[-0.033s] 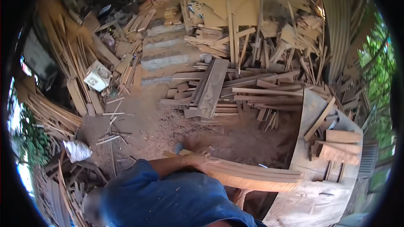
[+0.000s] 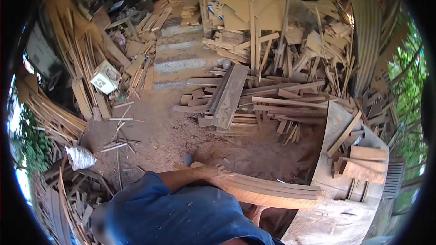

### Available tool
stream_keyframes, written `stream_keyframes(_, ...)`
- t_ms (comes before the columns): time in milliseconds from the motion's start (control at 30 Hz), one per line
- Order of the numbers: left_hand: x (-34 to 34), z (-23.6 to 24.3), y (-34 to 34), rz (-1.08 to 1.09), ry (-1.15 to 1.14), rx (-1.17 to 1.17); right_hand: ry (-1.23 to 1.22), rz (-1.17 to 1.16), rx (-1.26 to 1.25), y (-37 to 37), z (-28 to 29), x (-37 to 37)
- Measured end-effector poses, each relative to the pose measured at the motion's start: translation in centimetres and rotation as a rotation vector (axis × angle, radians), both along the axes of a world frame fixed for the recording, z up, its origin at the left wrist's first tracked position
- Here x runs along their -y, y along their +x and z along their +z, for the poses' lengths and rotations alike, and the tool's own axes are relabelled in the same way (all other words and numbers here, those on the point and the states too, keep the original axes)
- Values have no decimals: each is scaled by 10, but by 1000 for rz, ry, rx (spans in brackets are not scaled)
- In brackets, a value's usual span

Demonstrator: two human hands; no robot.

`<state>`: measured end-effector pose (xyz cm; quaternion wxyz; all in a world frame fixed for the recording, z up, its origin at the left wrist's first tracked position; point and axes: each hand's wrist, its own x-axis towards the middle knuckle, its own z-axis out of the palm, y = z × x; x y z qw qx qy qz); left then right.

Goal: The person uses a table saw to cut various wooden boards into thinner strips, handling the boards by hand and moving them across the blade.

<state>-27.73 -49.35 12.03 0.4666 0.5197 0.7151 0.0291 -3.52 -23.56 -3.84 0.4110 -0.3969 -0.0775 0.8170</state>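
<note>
Neither of my own hands can be made out in the head view. A person in a blue shirt point(image 2: 186, 215) fills the lower middle, close to me. From the sleeve an arm reaches right, and its hand point(image 2: 215, 175) rests on the near end of a thick wooden plank point(image 2: 268, 193). That plank has long lines along its top and runs right onto a pale, dusty flat surface point(image 2: 318, 222). Under it shows a skin-toned shape point(image 2: 256, 214), partly hidden; whether it is a limb I cannot tell.
Wood blocks point(image 2: 363, 168) and a narrow board point(image 2: 344, 134) lie on the pale surface. Stacked planks point(image 2: 231, 95) cover the ground beyond. A white box point(image 2: 105, 78) and leaning boards stand left, near a silvery bag point(image 2: 81, 158). Concrete steps point(image 2: 177, 66) lead up behind.
The whole view has shifted and tilted slightly. The person's hand stays on the plank, with no other clear movement.
</note>
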Motion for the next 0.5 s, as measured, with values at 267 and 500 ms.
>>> stream_keyframes(267, 169, -12, -96, 422, -57, 237, 75, 230, 3, -95, 13, 96)
stream_keyframes(500, 466, -89, -149, 1114, 39, 929, 96, 486, -45, -222, 38, 243)
